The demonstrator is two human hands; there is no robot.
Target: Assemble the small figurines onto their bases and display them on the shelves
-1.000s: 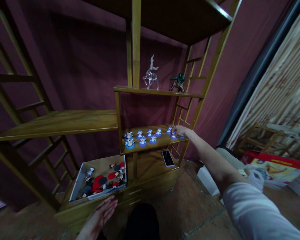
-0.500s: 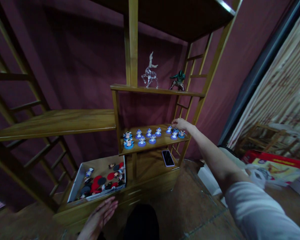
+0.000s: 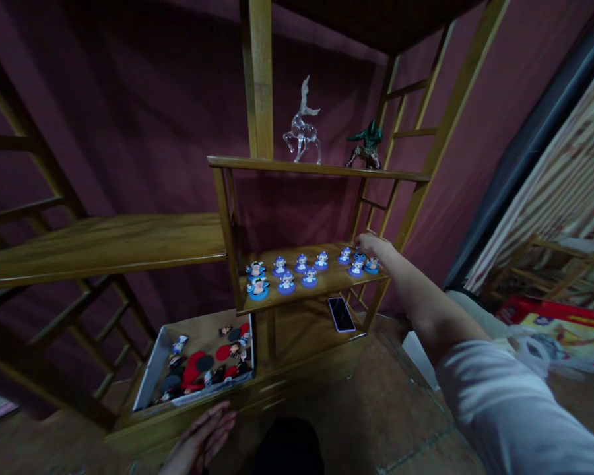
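My right hand (image 3: 375, 245) reaches to the back right of the lower shelf (image 3: 327, 280). Its bent fingers close over a small blue-based figurine (image 3: 359, 256), which they partly hide. Just in front stand a purple-based figurine (image 3: 356, 267) and a blue-based figurine with a pinkish body (image 3: 372, 265). More purple-based figurines, such as one at the front (image 3: 286, 284), are spread in loose rows to the left. Two blue-based ones (image 3: 258, 289) are at the left end. My left hand (image 3: 208, 432) is held low before the cabinet, fingers stretched out, holding nothing.
An open box (image 3: 146, 376) of jumbled figurines and red and black discs sits at lower left. A phone (image 3: 341, 315) lies below the figurine shelf. Above it stand a clear deer figure (image 3: 303, 128) and a dark green crouching figure (image 3: 367, 145). A wooden post (image 3: 410, 211) rises beside my right arm.
The view has shifted slightly, moving the shelf figurines to the right in the picture. My right hand remains at the back right figurine; my left hand stays low and open.
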